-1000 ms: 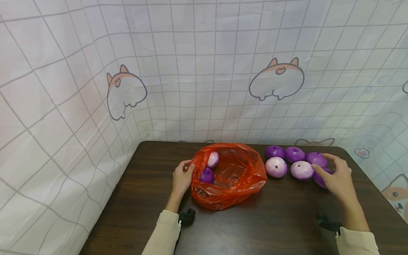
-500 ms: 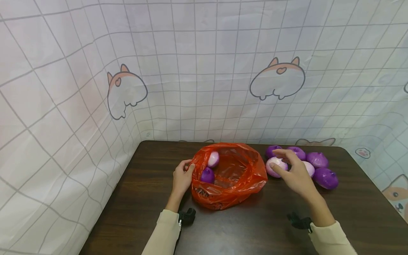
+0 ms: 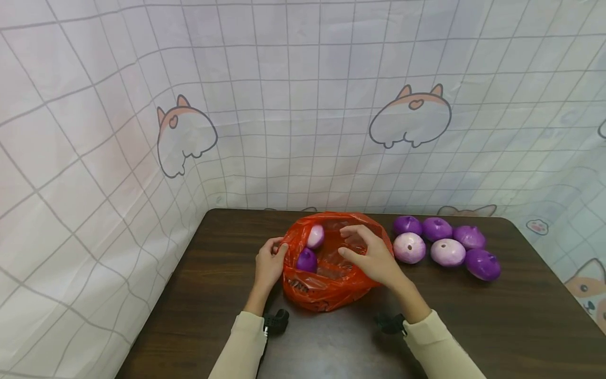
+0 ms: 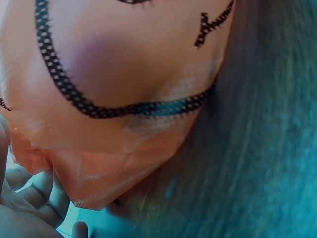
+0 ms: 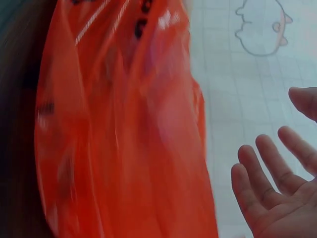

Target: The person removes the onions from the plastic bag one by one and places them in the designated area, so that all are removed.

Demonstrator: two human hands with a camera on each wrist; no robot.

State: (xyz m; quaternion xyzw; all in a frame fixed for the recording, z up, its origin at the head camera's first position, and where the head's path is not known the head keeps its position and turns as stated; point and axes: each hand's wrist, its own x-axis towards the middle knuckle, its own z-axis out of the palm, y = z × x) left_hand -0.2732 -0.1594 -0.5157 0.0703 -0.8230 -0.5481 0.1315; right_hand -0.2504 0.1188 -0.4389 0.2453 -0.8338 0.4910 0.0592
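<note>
A red plastic bag (image 3: 326,297) stands on the table with its mouth spread, holding a pale onion (image 3: 315,237) and a purple onion (image 3: 306,261) at its left side. My left hand (image 3: 271,266) grips the bag's left rim between thumb and fingers. Over the right part of the bag's mouth hovers my right hand (image 3: 371,258), fingers loosely bent and holding nothing. The right wrist view shows that palm (image 5: 282,203) bare, its fingers spread beside the bag. In the left wrist view the bag's printed side (image 4: 133,74) covers much of the picture.
To the right of the bag, several onions (image 3: 447,253) sit close together in two rows, some purple, others pale with a hole on top. The dark wooden table (image 3: 473,321) ends at a grid-patterned cloth backdrop (image 3: 303,131).
My right hand has let go of the rightmost purple onion and moved left, past the other onions, to above the bag. The left hand and the bag have stayed in place.
</note>
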